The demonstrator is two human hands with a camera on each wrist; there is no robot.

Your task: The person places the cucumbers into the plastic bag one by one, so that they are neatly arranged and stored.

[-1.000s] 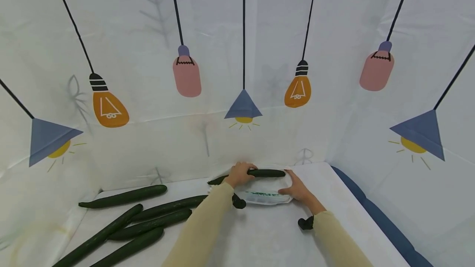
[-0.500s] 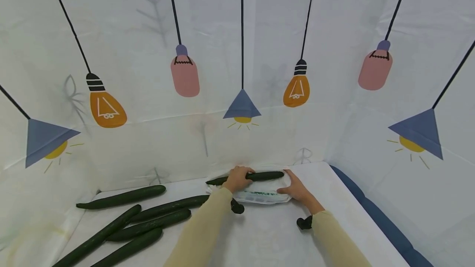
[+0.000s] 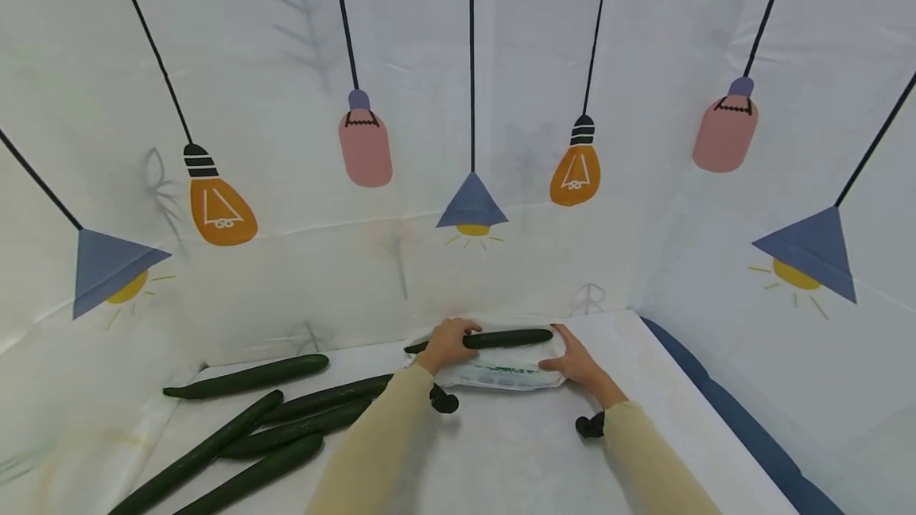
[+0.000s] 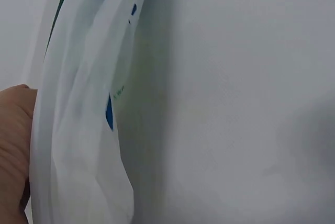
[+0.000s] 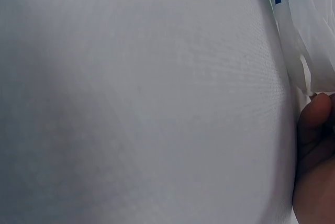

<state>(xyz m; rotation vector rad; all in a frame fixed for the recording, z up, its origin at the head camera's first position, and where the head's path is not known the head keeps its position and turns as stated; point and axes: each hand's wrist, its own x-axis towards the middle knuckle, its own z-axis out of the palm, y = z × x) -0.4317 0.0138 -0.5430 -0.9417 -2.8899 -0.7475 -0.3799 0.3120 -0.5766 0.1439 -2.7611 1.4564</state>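
A dark green cucumber [image 3: 511,338] lies on a white plastic bag with green print [image 3: 501,376] near the back of the table. My left hand [image 3: 447,342] straddles the cucumber toward its left end, fingers on the far side and thumb on the near side. At the bag's right end, my right hand [image 3: 578,360] grips the edge with thumb and fingers spread apart. In the left wrist view, the bag [image 4: 84,130] hides most of the left hand [image 4: 14,145]. The right wrist view has the right thumb [image 5: 316,111] against the bag's edge [image 5: 309,35].
Several loose cucumbers lie on the left of the white table [image 3: 515,451], one [image 3: 250,377] apart at the back and others [image 3: 207,451] crossing or close together. A white curtain with printed lamps [image 3: 472,205] stands behind. Blue fabric [image 3: 744,412] runs along the right edge.
My left hand has slid a little left along the cucumber, uncovering more of its middle. The right hand, the bag and the loose cucumbers stay put; the head view shifts slightly.
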